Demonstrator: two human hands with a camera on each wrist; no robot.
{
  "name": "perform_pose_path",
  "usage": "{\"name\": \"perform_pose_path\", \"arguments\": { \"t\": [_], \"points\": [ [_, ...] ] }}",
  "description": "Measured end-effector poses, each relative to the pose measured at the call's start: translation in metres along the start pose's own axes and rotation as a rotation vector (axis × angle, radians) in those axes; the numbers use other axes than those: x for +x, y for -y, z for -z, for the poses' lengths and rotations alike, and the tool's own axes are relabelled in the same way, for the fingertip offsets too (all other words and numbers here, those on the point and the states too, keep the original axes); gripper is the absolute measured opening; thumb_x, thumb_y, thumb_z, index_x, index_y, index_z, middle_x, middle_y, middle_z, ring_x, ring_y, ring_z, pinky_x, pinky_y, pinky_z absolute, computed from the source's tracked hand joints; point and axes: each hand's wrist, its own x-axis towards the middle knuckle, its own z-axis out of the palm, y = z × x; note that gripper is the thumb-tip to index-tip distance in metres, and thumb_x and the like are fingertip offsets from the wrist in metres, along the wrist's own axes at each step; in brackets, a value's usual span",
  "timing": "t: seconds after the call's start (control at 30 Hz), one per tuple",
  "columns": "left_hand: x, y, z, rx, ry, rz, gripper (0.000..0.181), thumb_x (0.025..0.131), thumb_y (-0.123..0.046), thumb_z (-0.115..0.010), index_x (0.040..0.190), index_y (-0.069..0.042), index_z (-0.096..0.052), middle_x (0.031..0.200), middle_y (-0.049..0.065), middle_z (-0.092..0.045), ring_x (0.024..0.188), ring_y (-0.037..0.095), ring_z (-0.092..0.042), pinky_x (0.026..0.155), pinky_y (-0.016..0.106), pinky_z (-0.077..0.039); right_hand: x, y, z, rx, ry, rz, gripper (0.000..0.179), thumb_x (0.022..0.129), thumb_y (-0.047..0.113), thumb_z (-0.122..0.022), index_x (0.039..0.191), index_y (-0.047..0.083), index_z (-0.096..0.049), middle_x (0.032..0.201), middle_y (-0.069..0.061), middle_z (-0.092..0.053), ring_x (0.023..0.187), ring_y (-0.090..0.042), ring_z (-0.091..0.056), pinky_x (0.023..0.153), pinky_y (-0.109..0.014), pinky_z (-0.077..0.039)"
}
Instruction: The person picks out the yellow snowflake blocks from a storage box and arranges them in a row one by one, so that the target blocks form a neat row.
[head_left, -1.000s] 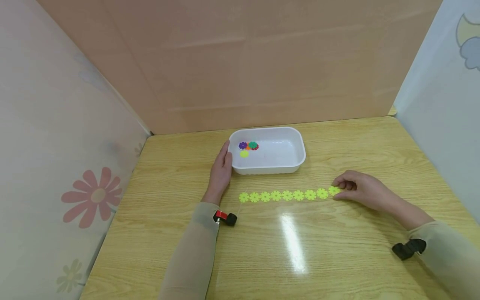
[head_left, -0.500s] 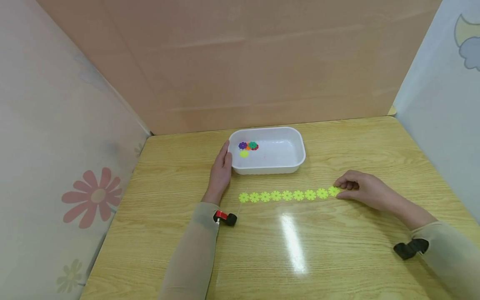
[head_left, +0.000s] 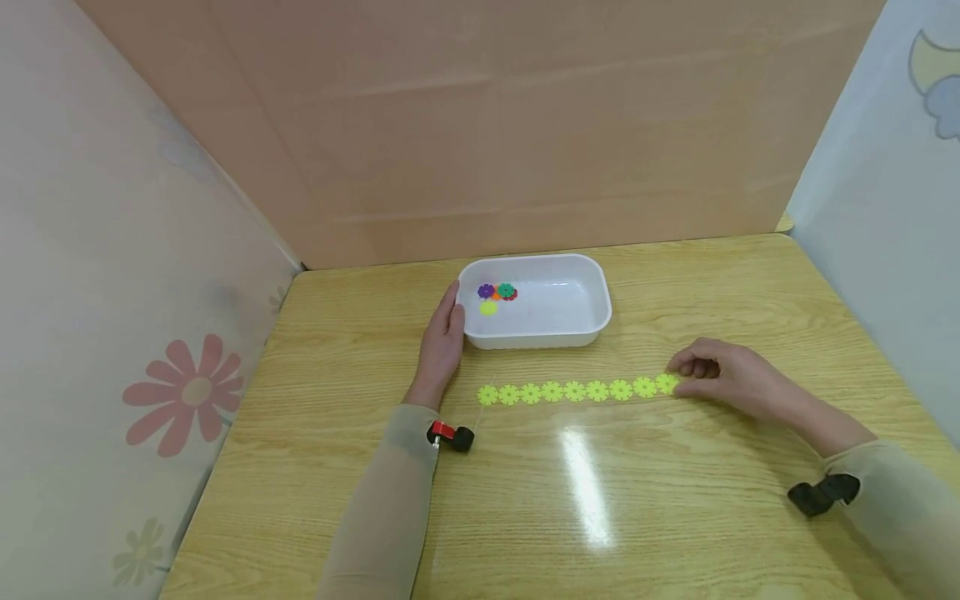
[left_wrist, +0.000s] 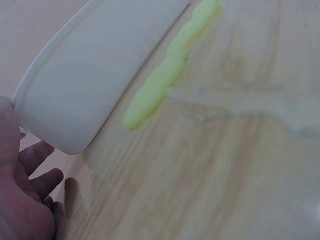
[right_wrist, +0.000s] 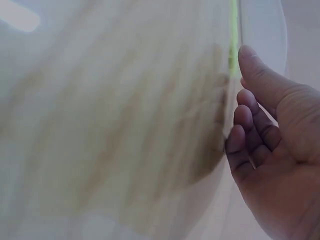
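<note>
A row of several yellow snowflake discs (head_left: pixel 574 391) lies edge to edge on the table in the head view. At its right end my right hand (head_left: pixel 731 375) pinches the last yellow disc (head_left: pixel 664 383) between thumb and index finger, the other fingers curled in. My left hand (head_left: pixel 442 343) rests along the left end of a white plastic tray (head_left: pixel 532 342), fingers extended against its wall. The left wrist view shows the tray's side wall (left_wrist: pixel 85 75) and the blurred yellow row (left_wrist: pixel 160 80). From the right wrist, the thumb (right_wrist: pixel 260 70) stands by a thin yellow strip.
In the tray's left part lie a purple disc (head_left: pixel 486 291), a green disc (head_left: pixel 506 290), red and orange ones partly covered, and a yellow disc (head_left: pixel 488 308). A brown panel (head_left: pixel 495 150) stands behind the wooden table (head_left: pixel 360 333); pale walls flank it.
My right hand's fingertips have shifted slightly to the right at the end disc. The left hand, tray and rest of the row look the same.
</note>
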Motion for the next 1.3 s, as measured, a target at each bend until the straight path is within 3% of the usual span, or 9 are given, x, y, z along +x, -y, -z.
{"name": "perform_pose_path", "arguments": {
  "t": [0.1, 0.27, 0.43, 0.57, 0.8, 1.1, 1.3],
  "points": [
    [0.001, 0.001, 0.0, -0.005, 0.001, -0.002, 0.056, 0.121, -0.044, -0.038, 0.176, -0.036, -0.03, 0.178, -0.014, -0.032, 0.166, 0.015, -0.026, 0.135, 0.043, -0.025, 0.007, 0.005, 0.005, -0.026, -0.037, 0.013, 0.03, 0.092, 0.014, -0.092, 0.119, 0.012, -0.08, 0.097, 0.008, -0.067, 0.086, -0.007, -0.059, 0.071, -0.019, -0.05],
    [0.001, 0.002, -0.001, -0.009, -0.001, 0.0, 0.056, 0.121, -0.044, -0.038, 0.176, -0.036, -0.03, 0.178, -0.014, -0.032, 0.166, 0.015, -0.025, 0.135, 0.043, -0.025, 0.029, 0.022, 0.011, -0.038, -0.107, 0.118, 0.035, 0.089, 0.005, -0.093, 0.122, 0.005, -0.079, 0.095, 0.006, -0.065, 0.084, -0.009, -0.057, 0.069, -0.017, -0.048],
    [0.001, 0.001, -0.001, -0.007, -0.001, 0.002, 0.058, 0.121, -0.047, -0.037, 0.176, -0.033, -0.03, 0.178, -0.014, -0.031, 0.166, 0.016, -0.025, 0.135, 0.044, -0.025, 0.054, 0.044, 0.011, -0.018, -0.136, 0.166, 0.037, 0.09, 0.006, -0.092, 0.125, 0.008, -0.079, 0.096, 0.006, -0.066, 0.085, -0.01, -0.058, 0.072, -0.015, -0.048],
    [0.001, 0.001, -0.001, -0.003, -0.002, -0.004, 0.058, 0.12, -0.048, -0.037, 0.176, -0.033, -0.03, 0.178, -0.014, -0.031, 0.166, 0.015, -0.025, 0.135, 0.044, -0.025, 0.076, 0.06, 0.005, 0.008, -0.146, 0.215, 0.04, 0.09, 0.005, -0.092, 0.127, 0.008, -0.079, 0.098, 0.004, -0.068, 0.087, -0.011, -0.059, 0.075, -0.02, -0.051],
    [0.0, 0.0, 0.0, -0.003, -0.008, 0.005, 0.057, 0.121, -0.043, -0.038, 0.176, -0.033, -0.031, 0.178, -0.013, -0.032, 0.166, 0.017, -0.026, 0.135, 0.044, -0.025, 0.116, 0.084, -0.011, 0.082, -0.105, 0.26, 0.042, 0.093, 0.008, -0.09, 0.132, 0.007, -0.077, 0.104, 0.0, -0.07, 0.091, -0.014, -0.06, 0.081, -0.029, -0.054],
    [-0.001, 0.0, 0.0, 0.006, -0.007, 0.015, 0.056, 0.121, -0.045, -0.037, 0.176, -0.037, -0.03, 0.178, -0.014, -0.032, 0.166, 0.015, -0.025, 0.135, 0.043, -0.025, 0.162, 0.109, -0.029, 0.115, -0.031, 0.219, 0.043, 0.095, 0.011, -0.089, 0.135, 0.005, -0.076, 0.111, -0.011, -0.074, 0.097, -0.021, -0.063, 0.089, -0.044, -0.057],
    [-0.001, -0.001, -0.001, 0.011, -0.008, 0.023, 0.056, 0.12, -0.045, -0.036, 0.176, -0.038, -0.031, 0.178, -0.012, -0.032, 0.165, 0.016, -0.026, 0.134, 0.042, -0.026, 0.187, 0.117, -0.044, 0.119, -0.022, 0.222, 0.044, 0.093, 0.011, -0.091, 0.134, 0.002, -0.077, 0.11, -0.013, -0.076, 0.095, -0.024, -0.066, 0.087, -0.042, -0.057]
  ]
}}
